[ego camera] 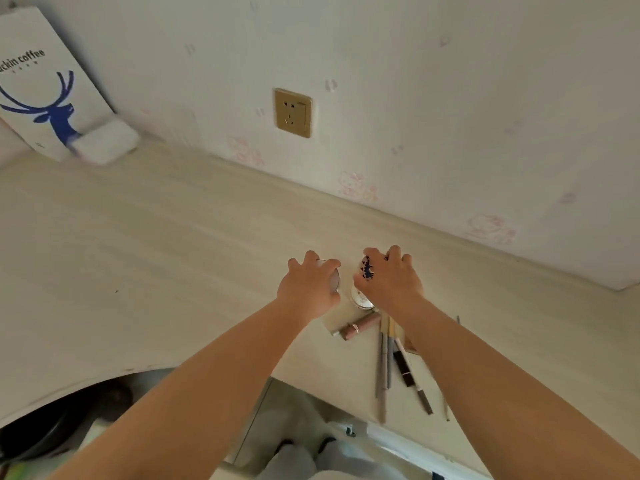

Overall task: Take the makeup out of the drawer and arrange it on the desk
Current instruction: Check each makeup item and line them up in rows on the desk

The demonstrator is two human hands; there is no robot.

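While both arms reach out over the pale desk (145,258), I see my left hand (310,287) curled over a round compact (333,279) with a pale, slightly shiny lid, fingers wrapped round its rim as it sits on the desk. My right hand (389,282) is curled round a small item with a dark blue pattern (366,268); what that item is I cannot tell, since the fingers hide most of it. Just below that hand lies a small round jar (362,299) with a white top.

Nearer to me, a pinkish lipstick tube (360,326) lies on its side, touching a flat beige palette (337,318) that shows between my wrists. Beside them a bundle of slim pencils (384,362) lies roughly side by side, with a dark brown tube (403,367) slanting across, all near the desk's front edge.

Below the desk edge the open drawer (277,427) shows; its contents are too blurred to name.

The desk meets a wall (450,98) papered with faint pink cartoon cats, with a gold socket (293,112) set in it. At far left, a white coffee-brand bag (45,84) with a blue deer stands against the wall, a white pack (105,142) at its foot.
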